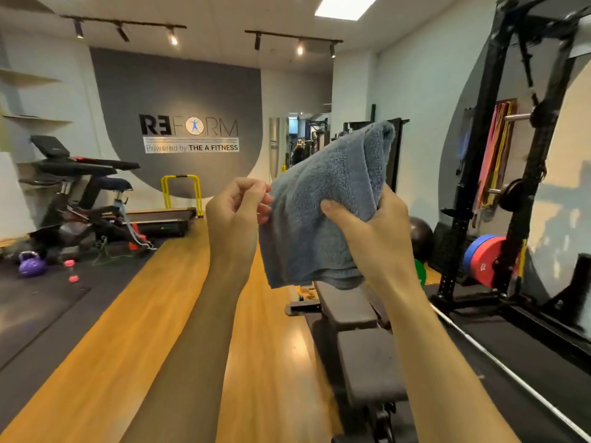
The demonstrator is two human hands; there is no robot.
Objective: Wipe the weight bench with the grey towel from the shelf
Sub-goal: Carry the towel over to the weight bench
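Observation:
The grey towel (323, 203) is folded and held up in front of me at chest height. My right hand (374, 238) grips its right side, thumb across the front. My left hand (238, 212) pinches the towel's left edge between its fingertips. Below the towel, the black padded weight bench (361, 340) runs away from me on the floor, its far end hidden behind the towel and my right forearm.
A black squat rack (511, 174) with coloured plates (483, 257) stands at the right, and a barbell (518, 382) lies on the dark mat beside the bench. Exercise bike (86, 199), treadmill and purple kettlebell (31, 265) are at the left. Wooden floor (134, 346) lies between.

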